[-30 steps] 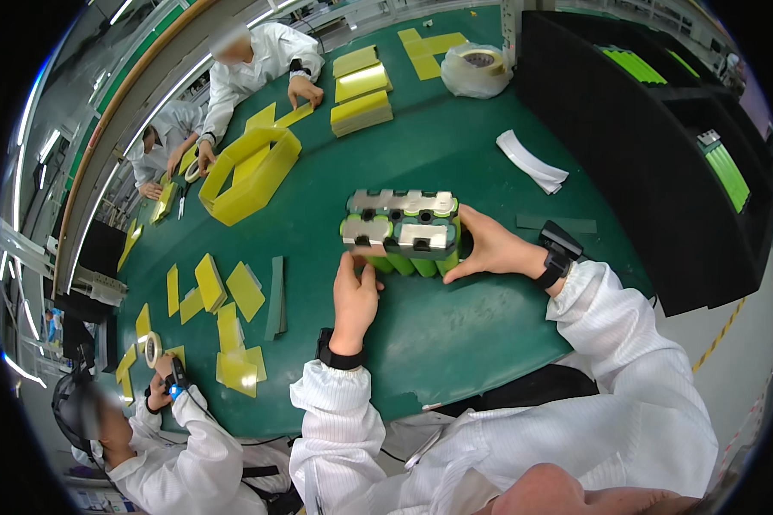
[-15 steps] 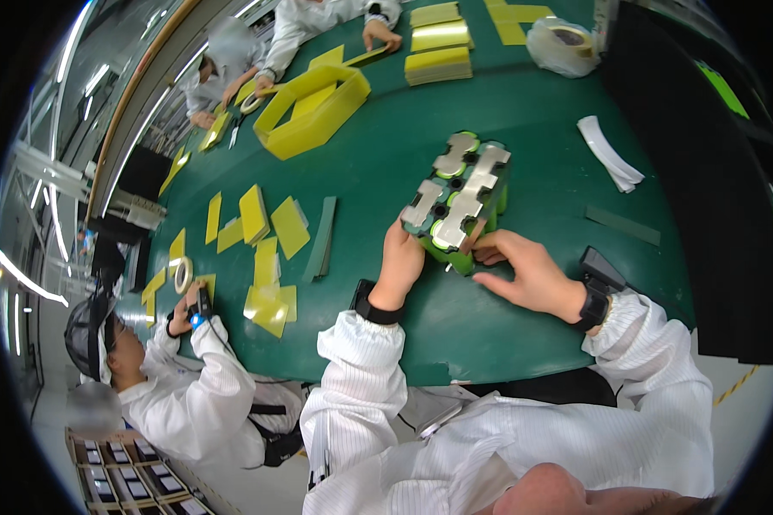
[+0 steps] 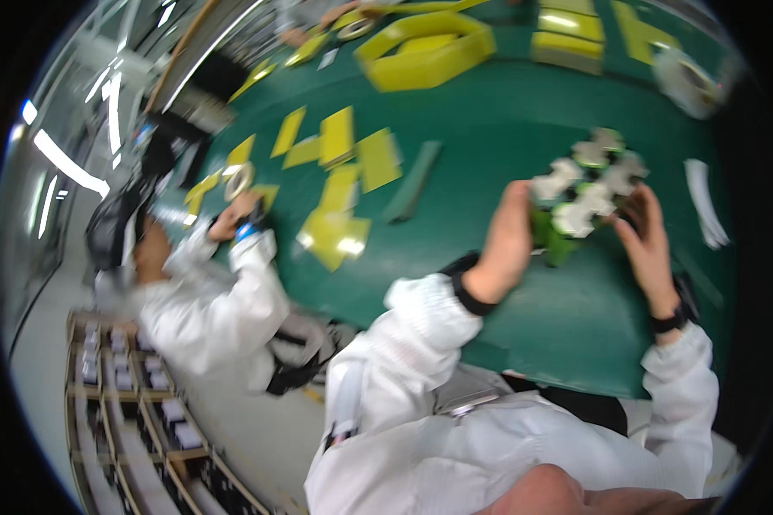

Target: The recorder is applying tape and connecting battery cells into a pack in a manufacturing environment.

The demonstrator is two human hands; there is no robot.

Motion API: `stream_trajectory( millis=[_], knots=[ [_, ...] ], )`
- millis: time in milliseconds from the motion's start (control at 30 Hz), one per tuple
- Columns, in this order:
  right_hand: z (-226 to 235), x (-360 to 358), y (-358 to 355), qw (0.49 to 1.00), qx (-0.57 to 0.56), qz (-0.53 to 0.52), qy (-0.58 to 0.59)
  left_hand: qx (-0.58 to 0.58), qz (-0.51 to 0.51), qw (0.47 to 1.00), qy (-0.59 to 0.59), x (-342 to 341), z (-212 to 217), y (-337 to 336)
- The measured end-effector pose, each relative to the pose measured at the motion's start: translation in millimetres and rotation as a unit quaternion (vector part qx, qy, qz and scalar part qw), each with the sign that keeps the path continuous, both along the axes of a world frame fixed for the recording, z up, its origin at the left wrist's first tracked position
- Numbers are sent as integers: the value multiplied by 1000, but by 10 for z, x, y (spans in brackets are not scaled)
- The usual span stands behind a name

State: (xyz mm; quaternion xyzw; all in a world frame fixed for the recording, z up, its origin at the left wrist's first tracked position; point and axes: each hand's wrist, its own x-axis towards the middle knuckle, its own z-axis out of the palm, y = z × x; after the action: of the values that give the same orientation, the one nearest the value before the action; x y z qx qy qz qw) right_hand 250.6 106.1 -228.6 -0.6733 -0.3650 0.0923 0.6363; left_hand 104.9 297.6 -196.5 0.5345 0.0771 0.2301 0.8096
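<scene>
A green block of round cells (image 3: 580, 202), topped with white cross-shaped caps, is held between both hands in the right middle of the frame. The left hand (image 3: 505, 245) is pressed flat against its left end, fingers closed on it. The right hand (image 3: 648, 236) is curled around its right end. So the grip is shut from both sides, and the block is kept just over the green surface (image 3: 489, 146). The block's long side is seen running from lower left up to upper right. Both hands are touching it, so neither is nearer. The bottom of the block is hidden by the hands, and the picture is blurry. Yellow sheets (image 3: 339, 172) are spread at the upper left, well apart, near another worker (image 3: 206, 292).
</scene>
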Motion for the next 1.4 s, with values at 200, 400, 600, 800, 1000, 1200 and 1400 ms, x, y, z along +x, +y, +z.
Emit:
stream_trajectory(
  millis=[200, 400, 600, 800, 1000, 1200, 1400],
  knots=[
    [-217, 145, -179, 995, -50, 36, 79, 164, 101, 981, -21, -53, -5, -318],
    [-410, 307, -222, 993, -67, -7, 93, 164, 35, 986, -2, -72, 42, -167],
    [-682, 497, -772, 980, -189, -63, -5, 144, -1, 990, -12, -70, 153, -86],
    [-419, 167, -794, 981, -188, -51, 12, 146, 12, 989, 2, -25, 178, 20],
    [-674, 264, -1041, 987, -142, -49, 49, 58, 69, 995, -33, -140, 238, -148],
    [-467, 132, -1085, 991, -97, -87, 33, 166, 81, 979, -90, -197, 165, -213],
    [-788, 246, -1457, 989, -112, -36, 94, 242, 80, 961, -104, -241, 120, -167]
  ],
)
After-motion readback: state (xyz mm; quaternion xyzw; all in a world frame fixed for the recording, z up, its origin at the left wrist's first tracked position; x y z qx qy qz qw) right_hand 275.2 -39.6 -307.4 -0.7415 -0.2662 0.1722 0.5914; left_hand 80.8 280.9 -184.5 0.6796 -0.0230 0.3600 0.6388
